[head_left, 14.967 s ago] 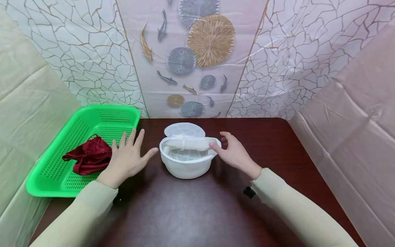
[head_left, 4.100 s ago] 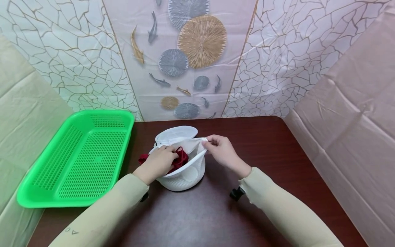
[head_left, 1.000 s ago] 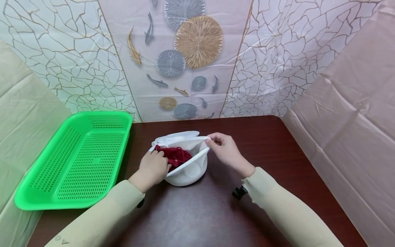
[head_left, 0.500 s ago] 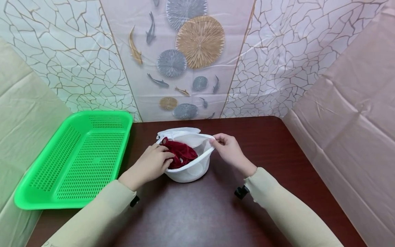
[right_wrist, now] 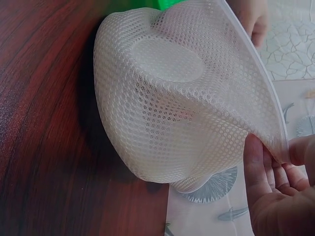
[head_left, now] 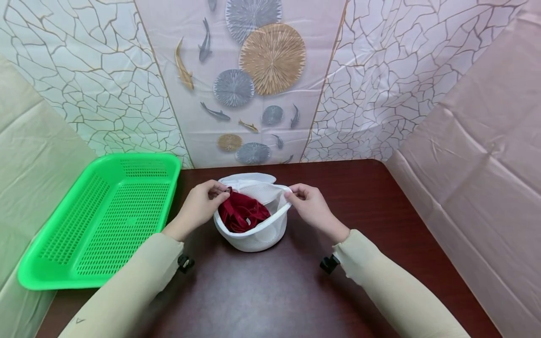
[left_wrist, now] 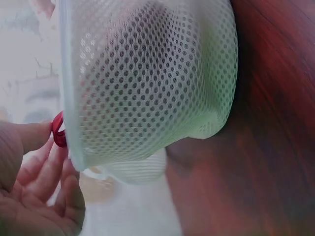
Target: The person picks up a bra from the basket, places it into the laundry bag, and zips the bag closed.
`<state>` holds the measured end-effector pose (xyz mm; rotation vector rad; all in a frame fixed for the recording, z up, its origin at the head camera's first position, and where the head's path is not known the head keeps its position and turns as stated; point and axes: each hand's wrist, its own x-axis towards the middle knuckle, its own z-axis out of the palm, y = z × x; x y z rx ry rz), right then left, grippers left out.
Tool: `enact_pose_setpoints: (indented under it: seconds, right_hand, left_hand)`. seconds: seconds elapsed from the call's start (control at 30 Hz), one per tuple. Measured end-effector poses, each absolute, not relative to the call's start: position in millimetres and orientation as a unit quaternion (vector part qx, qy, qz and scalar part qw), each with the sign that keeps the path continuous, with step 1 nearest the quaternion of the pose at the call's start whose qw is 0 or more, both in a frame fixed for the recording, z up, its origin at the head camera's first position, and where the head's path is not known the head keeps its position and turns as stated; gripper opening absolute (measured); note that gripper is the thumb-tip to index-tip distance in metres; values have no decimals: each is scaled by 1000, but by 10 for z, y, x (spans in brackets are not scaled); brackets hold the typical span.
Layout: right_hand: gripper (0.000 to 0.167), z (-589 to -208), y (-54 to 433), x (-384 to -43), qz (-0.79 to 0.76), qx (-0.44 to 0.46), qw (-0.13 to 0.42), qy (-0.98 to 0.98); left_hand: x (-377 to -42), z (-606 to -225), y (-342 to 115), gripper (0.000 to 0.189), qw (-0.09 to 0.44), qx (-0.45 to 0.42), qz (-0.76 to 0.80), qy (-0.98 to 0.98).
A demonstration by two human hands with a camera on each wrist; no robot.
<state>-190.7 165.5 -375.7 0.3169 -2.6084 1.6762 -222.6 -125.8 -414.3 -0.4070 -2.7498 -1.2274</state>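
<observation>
A round white mesh laundry bag (head_left: pixel 262 238) stands on the table, its zip lid (head_left: pixel 249 177) folded back behind it. Bunched inside lies a dark red satin garment (head_left: pixel 240 212) with thin straps. My left hand (head_left: pixel 197 204) is at the bag's left rim; in the left wrist view its thumb and fingers pinch a small red strap loop (left_wrist: pixel 58 132) beside the rim. On the opposite side my right hand (head_left: pixel 314 206) pinches the rim and draws it out to a corner. The right wrist view shows thumb and fingers on that mesh edge (right_wrist: pixel 275 132). Mesh partly hides the garment's lower part.
A green plastic basket (head_left: pixel 127 230) with nothing in it sits on the table's left side. The dark brown table (head_left: pixel 262 291) reaches back to a patterned wall covering (head_left: pixel 270 117). Cloth-like panels (head_left: pixel 465 178) border the sides.
The garment has gone from the green basket into the mesh bag. Over the last second my left hand has shifted up along the rim to a strap. My right hand keeps the rim.
</observation>
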Motion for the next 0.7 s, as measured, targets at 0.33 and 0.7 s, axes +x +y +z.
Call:
enact_pose_setpoints:
  seconds: [0.33,0.7]
  right_hand:
    - [16,-3792,1662,-1916,532,108,15,-840]
    - [17,-4168,1696,-2127,549,108,10,-829]
  left_hand:
    - [-2382,-4167,-1298,53,-109,-3,-460,-881]
    - [-2440,-4249,-1194,50,-179,34,-513,-839]
